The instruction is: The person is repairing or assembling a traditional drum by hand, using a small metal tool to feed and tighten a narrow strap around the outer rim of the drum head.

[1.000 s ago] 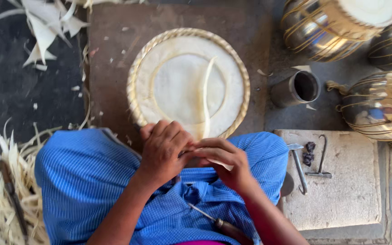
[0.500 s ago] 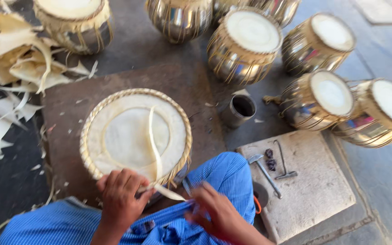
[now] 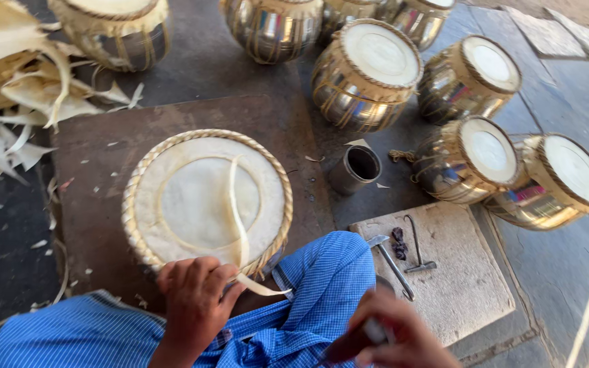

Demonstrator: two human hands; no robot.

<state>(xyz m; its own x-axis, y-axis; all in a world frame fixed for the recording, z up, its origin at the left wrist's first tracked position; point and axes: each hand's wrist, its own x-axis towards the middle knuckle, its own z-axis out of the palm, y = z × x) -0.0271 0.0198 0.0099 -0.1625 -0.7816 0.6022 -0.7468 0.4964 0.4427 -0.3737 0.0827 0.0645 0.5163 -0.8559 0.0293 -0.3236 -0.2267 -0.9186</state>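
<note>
Floor: dark stone, carrying a brown board (image 3: 103, 163) and brass drums (image 3: 369, 75).
Drum (image 3: 206, 201): sitting on the board, just before blue-clad knees.
Left hand (image 3: 195, 296): fingers pinching a pale strip (image 3: 236, 225) lying across the drumhead.
Right hand (image 3: 393, 337): blurred, fingers curling around a tool (image 3: 369, 334).

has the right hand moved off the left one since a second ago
Yes. The right hand was pressed against the left hand just below the drum's rim; now it sits apart, lower and to the right, below the stone slab.
</note>
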